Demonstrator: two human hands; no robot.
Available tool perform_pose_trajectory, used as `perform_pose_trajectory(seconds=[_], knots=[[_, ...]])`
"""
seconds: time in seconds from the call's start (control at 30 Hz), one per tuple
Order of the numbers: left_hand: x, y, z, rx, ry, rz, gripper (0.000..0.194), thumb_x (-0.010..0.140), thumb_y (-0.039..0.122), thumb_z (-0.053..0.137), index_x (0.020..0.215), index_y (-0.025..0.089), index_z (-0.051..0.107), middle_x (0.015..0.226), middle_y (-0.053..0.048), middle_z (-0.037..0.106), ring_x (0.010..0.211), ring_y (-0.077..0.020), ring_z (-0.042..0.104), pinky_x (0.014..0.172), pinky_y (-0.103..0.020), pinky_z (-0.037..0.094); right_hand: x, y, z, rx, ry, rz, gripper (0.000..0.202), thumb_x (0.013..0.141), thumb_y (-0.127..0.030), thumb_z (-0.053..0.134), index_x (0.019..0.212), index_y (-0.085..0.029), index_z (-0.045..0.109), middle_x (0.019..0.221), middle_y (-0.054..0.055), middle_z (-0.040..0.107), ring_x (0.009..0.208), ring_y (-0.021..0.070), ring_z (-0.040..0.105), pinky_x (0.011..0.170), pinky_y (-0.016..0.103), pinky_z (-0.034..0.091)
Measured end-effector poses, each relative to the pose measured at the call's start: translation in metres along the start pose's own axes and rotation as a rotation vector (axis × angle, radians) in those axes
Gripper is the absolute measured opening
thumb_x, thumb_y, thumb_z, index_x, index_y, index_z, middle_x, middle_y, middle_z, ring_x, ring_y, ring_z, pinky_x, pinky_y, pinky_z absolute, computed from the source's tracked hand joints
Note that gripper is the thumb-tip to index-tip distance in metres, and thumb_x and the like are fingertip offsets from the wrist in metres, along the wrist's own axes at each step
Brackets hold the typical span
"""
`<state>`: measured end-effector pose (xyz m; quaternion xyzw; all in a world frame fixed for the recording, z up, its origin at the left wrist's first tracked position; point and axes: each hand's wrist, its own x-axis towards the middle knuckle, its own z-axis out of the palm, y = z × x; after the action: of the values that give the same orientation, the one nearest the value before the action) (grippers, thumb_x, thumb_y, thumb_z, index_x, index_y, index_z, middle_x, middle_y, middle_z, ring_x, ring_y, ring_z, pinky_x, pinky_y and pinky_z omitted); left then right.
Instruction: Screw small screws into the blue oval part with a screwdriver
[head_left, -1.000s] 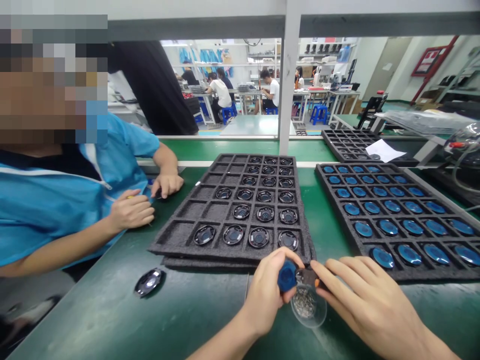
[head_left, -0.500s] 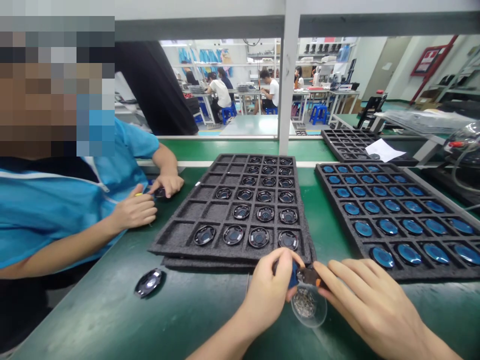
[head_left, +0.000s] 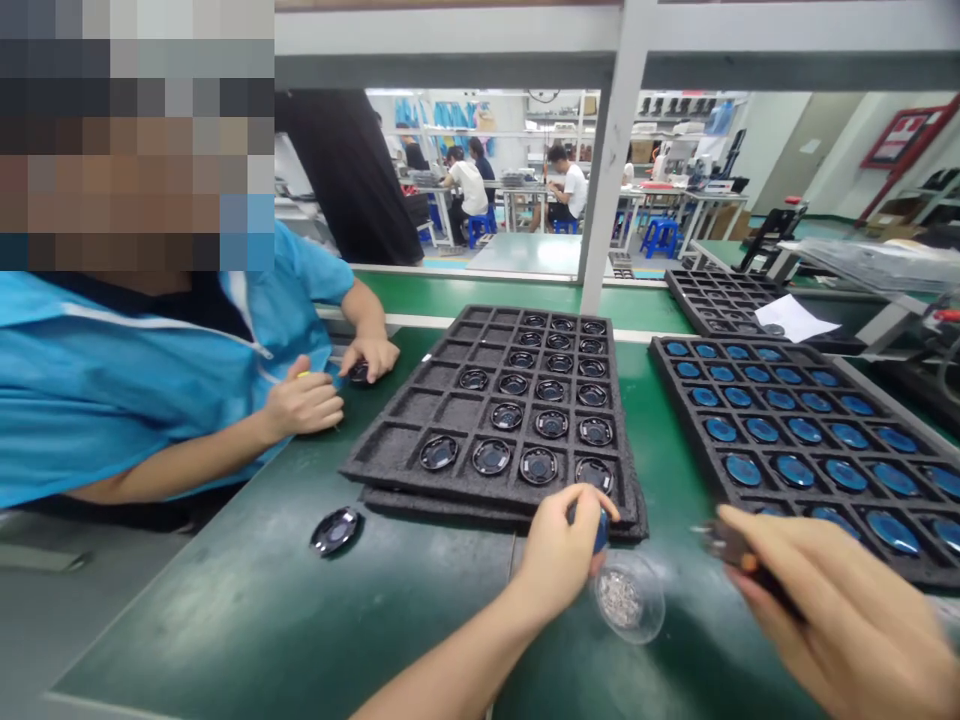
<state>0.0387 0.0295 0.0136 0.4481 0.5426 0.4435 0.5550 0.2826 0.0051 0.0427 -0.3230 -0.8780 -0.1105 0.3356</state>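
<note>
My left hand (head_left: 559, 550) is closed around a round black part with a blue face (head_left: 601, 531), mostly hidden by the fingers, near the front right corner of a foam tray (head_left: 390, 470). My right hand (head_left: 847, 600), apart from it on the right, grips a dark hand tool (head_left: 733, 548) with an orange spot and a metallic tip. Motion blurs the tool, and its kind does not show. Below the left fingers stands a clear round dish (head_left: 651, 625) with a heap of small metal pieces (head_left: 619, 598), apparently screws.
Round black parts (head_left: 491, 457) fill many tray compartments. A second foam tray (head_left: 705, 440) holds blue-faced discs (head_left: 793, 470). One loose black part (head_left: 335, 531) lies on the green table (head_left: 262, 610). At left, a co-worker's hands (head_left: 304, 400) handle a dark part.
My right hand has drawn away to the right with the tool, off the part in my left hand. My left hand keeps its hold. The view has shifted slightly.
</note>
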Motion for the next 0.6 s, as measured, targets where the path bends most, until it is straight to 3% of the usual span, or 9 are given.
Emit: perform_pose_trajectory(seconds=[0.13,0.3,0.43,0.53,0.6], knots=[[-0.005,-0.002,-0.001,-0.117,-0.059,-0.009,0.035,0.092,0.044,0.049,0.078,0.016,0.064,0.068,0.002,0.051,0.042,-0.0067,0.044,0.041,-0.018,0.025,0.002,-0.001,0.009,0.046,-0.226,-0.112,0.028,0.114,-0.021,0.044,0.135,-0.015,0.062,0.109,0.009,0.070,0.088,0.0244,0.066,0.078,0.039,0.053],[-0.005,-0.002,-0.003,-0.174,-0.085,-0.039,0.045,0.093,0.057,0.047,0.081,0.017,0.063,0.048,0.008,0.036,0.037,-0.0077,0.033,0.037,-0.017,0.016,0.001,-0.003,0.024,0.052,-0.316,-0.039,0.036,0.117,-0.032,0.031,0.129,-0.018,0.061,0.108,0.009,0.066,0.092,0.0271,0.063,0.078,0.042,0.052],[-0.004,-0.004,-0.005,-0.216,-0.138,-0.040,0.050,0.094,0.062,0.045,0.085,0.017,0.063,0.040,0.008,0.035,0.036,-0.0081,0.029,0.036,-0.016,0.017,0.002,-0.004,0.021,0.242,-0.272,0.126,0.026,0.113,-0.021,0.043,0.133,-0.023,0.059,0.113,0.008,0.065,0.099,0.0236,0.065,0.084,0.035,0.057],[-0.004,-0.003,-0.005,-0.282,-0.176,-0.045,0.051,0.095,0.065,0.045,0.092,0.017,0.063,0.038,0.008,0.036,0.035,-0.0080,0.026,0.037,-0.016,0.018,0.006,-0.011,0.026,0.530,-0.142,0.352,0.015,0.108,-0.018,0.051,0.118,-0.026,0.060,0.099,0.002,0.066,0.083,0.0172,0.066,0.074,0.025,0.057],[-0.005,-0.003,-0.005,-0.335,-0.219,-0.064,0.051,0.095,0.065,0.045,0.100,0.018,0.063,0.038,0.009,0.036,0.034,-0.0080,0.024,0.037,-0.016,0.019,0.009,-0.019,0.035,0.741,-0.123,0.500,0.006,0.107,-0.023,0.056,0.110,-0.025,0.060,0.092,0.001,0.066,0.077,0.0166,0.066,0.067,0.023,0.056]])
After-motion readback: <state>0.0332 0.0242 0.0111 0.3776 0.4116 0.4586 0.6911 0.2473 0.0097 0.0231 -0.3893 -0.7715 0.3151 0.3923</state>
